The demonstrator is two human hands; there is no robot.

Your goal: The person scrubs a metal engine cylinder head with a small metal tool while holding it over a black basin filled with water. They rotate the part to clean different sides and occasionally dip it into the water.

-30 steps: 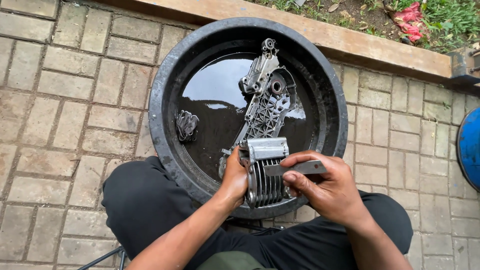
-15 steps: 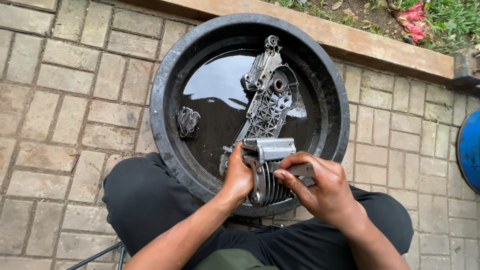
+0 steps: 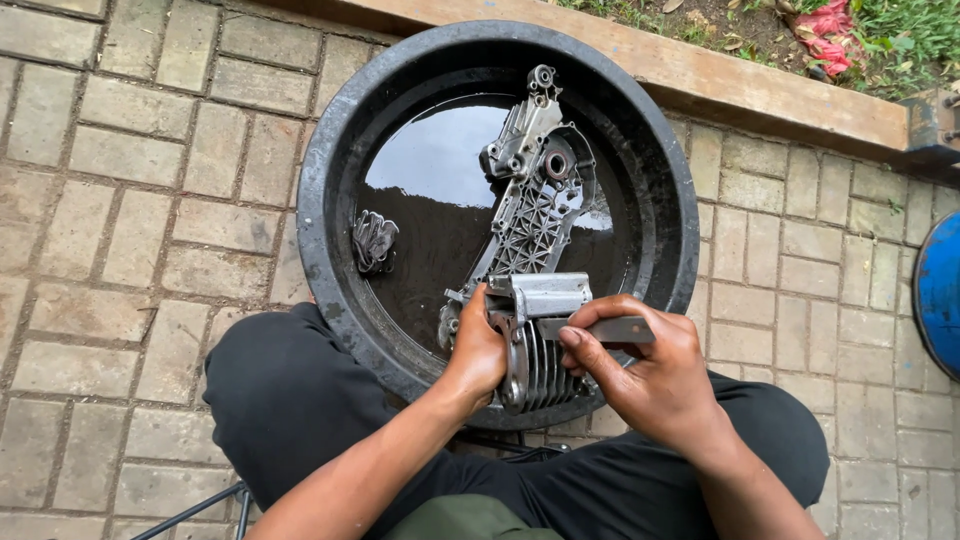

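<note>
A finned grey metal engine part (image 3: 540, 350) rests on the near rim of a round black basin (image 3: 330, 180). My left hand (image 3: 478, 350) grips the part's left side. My right hand (image 3: 650, 375) holds a flat metal scraper (image 3: 600, 328) pressed against the top of the part. Behind it, a long ribbed metal engine cover (image 3: 535, 190) lies tilted in the dark oily liquid (image 3: 440, 170) that fills the basin. A small finned metal piece (image 3: 374, 241) sits in the liquid at the left.
The basin stands on brick paving (image 3: 150, 200) between my knees in dark trousers (image 3: 290, 400). A wooden border (image 3: 760, 90) runs behind it, with grass and a red scrap (image 3: 825, 20) beyond. A blue round object (image 3: 940, 290) is at the right edge.
My right hand and the scraper have shifted slightly across the top of the finned part. My left hand keeps the same grip.
</note>
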